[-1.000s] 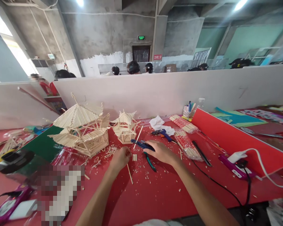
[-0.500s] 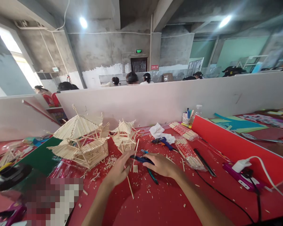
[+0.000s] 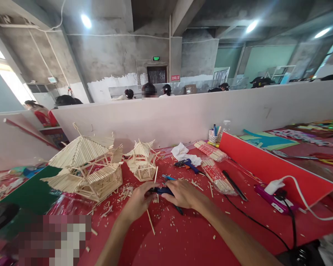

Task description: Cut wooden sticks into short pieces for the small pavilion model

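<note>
My left hand (image 3: 140, 201) is closed around a thin wooden stick (image 3: 151, 223), whose lower end slants toward me while the upper end rises past my fingers. My right hand (image 3: 184, 194) grips dark blue pliers (image 3: 165, 190). Their jaw end meets the stick at my left fingertips; the exact contact is hidden. A teal handle (image 3: 179, 210) shows beneath my right hand, and I cannot tell whether it belongs to the same pliers. Just beyond my fingers lies a light blue tool or pen (image 3: 168, 177). Short stick pieces partly show under the pliers.
Two stick-built pavilion models, one large (image 3: 91, 171) and one small (image 3: 142, 162), stand left and ahead. A blue glue gun (image 3: 189, 164), white tissue (image 3: 180, 150) and bagged sticks (image 3: 216, 175) lie to the right. Beyond them are a red board (image 3: 266, 166) and a purple power strip (image 3: 276, 199).
The view has turned slightly right, so everything sits further left. My right hand has closed in over the pliers, and the hands are nearer together, covering more of the short stick pieces.
</note>
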Action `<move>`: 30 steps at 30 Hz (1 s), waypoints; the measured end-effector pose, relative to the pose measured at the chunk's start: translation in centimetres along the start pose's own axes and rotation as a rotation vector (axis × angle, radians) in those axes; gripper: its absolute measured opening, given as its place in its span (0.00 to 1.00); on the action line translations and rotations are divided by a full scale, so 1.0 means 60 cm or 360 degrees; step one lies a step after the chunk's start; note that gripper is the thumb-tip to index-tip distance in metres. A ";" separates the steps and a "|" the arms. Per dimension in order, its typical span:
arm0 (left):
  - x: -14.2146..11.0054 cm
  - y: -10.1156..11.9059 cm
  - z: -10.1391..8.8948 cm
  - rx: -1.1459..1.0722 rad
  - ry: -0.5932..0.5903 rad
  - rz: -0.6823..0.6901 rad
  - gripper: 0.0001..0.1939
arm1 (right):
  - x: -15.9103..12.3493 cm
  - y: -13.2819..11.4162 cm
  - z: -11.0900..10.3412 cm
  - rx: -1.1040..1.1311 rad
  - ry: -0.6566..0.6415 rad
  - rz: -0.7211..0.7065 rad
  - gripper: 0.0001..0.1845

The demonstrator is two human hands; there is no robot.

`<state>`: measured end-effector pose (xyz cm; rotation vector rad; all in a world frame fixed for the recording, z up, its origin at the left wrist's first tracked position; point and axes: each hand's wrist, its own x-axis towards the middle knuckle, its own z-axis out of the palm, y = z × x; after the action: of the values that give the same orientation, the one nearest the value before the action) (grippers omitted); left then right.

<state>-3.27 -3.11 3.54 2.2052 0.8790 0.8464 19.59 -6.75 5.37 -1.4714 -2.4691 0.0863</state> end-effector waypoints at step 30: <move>-0.005 0.004 0.014 -0.0071 -0.0075 0.0034 0.20 | -0.019 -0.008 0.020 -0.0045 -0.0150 0.0113 0.25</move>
<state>-2.77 -3.74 3.10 2.1904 0.8075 0.8129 19.41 -7.87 4.11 -1.6021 -2.5005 0.1383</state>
